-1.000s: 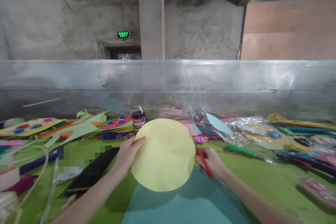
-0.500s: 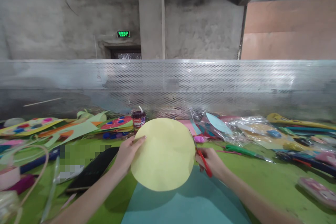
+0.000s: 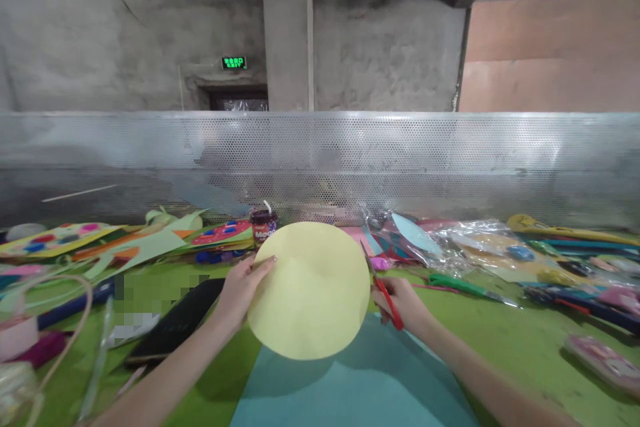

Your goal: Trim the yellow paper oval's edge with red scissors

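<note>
A round piece of pale yellow paper (image 3: pixel 310 290) is held up above the table by my left hand (image 3: pixel 245 290). The thumb lies on its near face at the left edge, and the other fingers are hidden behind it. My right hand (image 3: pixel 400 303) is closed round the red handles of a pair of scissors (image 3: pixel 387 300). The blades point up and left, close beside the disc's right edge; whether they touch it I cannot tell. Beneath the disc, a large light blue sheet (image 3: pixel 345 393) lies on the green tabletop.
Green-handled scissors (image 3: pixel 465 285) lie to the right, and a pink patterned case (image 3: pixel 603 360) sits nearer. A dark flat object (image 3: pixel 180 327) rests at the left. A drink cup (image 3: pixel 263 225), paper scraps and plastic wrap line the back, before a perforated metal panel (image 3: pixel 320 147).
The scissors' blades now show more clearly beside the disc's right edge, standing slightly apart from it. The disc, held in my left hand, has shifted very slightly upward in view.
</note>
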Available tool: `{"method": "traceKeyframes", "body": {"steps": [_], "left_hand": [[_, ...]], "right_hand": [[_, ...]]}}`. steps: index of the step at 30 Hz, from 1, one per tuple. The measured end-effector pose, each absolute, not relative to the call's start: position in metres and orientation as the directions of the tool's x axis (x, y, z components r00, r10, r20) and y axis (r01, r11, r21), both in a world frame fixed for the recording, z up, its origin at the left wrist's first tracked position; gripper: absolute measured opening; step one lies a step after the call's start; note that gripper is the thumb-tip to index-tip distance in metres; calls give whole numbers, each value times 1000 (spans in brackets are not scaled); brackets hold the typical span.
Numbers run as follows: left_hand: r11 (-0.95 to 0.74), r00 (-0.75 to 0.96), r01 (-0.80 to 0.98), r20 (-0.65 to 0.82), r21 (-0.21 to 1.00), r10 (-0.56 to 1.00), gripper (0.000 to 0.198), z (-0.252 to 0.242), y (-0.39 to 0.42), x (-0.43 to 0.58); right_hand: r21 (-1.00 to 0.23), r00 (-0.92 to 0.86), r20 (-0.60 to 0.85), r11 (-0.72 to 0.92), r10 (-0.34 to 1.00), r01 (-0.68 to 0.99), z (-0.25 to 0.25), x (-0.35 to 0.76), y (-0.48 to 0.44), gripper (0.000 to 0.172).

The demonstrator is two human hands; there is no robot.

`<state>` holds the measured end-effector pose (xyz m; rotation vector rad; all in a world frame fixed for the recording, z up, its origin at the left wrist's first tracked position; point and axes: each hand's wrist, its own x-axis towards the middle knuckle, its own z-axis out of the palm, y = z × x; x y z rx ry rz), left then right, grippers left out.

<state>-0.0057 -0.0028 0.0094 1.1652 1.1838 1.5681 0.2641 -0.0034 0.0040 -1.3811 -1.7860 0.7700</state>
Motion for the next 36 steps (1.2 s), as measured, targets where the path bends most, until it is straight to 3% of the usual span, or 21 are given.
{"method": "traceKeyframes", "body": {"steps": [7,20,36], "left_hand": [[-188,-207,-76,169,979,964,27,13,-6,-4],[-201,-214,-75,181,977,960,26,14,-7,-4],[-230,-163,-54,219,972,962,28,15,-3,-11]], "right_hand": [[-855,-217,209,286,953,432,8,266,-7,10],[-808,-256,234,334,938,486,2,267,-4,13],[-812,-201,198,275,959,514,-3,269,2,11]]}}
